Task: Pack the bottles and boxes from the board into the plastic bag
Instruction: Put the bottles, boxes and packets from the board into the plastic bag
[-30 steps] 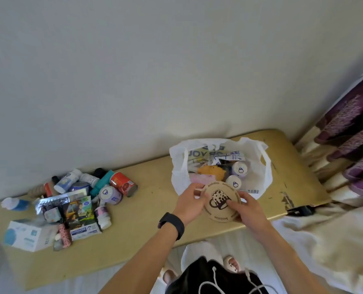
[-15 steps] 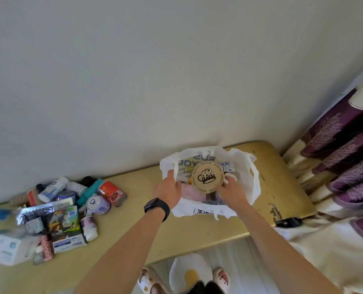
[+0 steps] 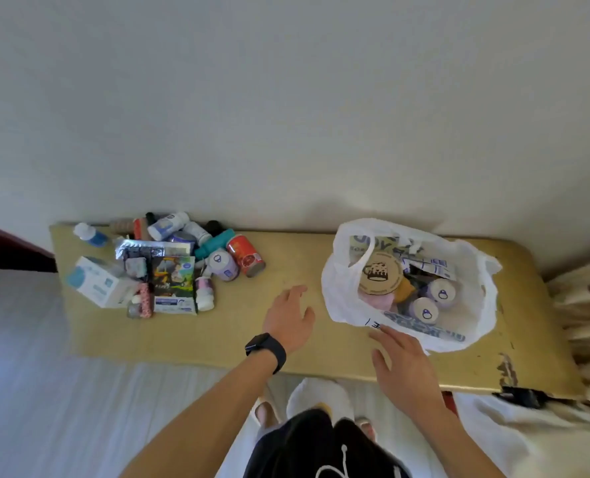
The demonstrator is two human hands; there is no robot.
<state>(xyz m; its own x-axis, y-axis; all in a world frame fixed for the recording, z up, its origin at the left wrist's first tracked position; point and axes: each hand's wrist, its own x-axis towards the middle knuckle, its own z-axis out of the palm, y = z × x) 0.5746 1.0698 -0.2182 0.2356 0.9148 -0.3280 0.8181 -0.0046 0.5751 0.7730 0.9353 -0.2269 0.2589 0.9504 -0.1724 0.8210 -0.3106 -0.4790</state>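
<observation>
Two hands, both empty. Left hand (image 3: 290,319) hovers over the board (image 3: 286,350) btw. the pile (image 3: 174,270) and the plastic bag (image 3: 342,305), fingers straight & spread. Right hand (image 3: 404,367) is just beside the bag's near edge, fingers loose, gripping nothing; can't tell if a fingertip touches the plastic. Bag sits on the board's right part, mouth up. Inside, a round brown box (image 3: 380,272) lies roughly flat, lid up, w/ a cake drawing; the ring of text round it is too small to read. Two white bottles (image 3: 424,310) beside it, caps up. Other contents half hidden. Blue print on bag is crumpled, unreadable. Pile of bottles & boxes sits on the board's left part. Red can (image 3: 245,255) lies on its side, long axis slanting far-left to near-right. White box (image 3: 102,286) sits at the pile's left; labels blurred.
</observation>
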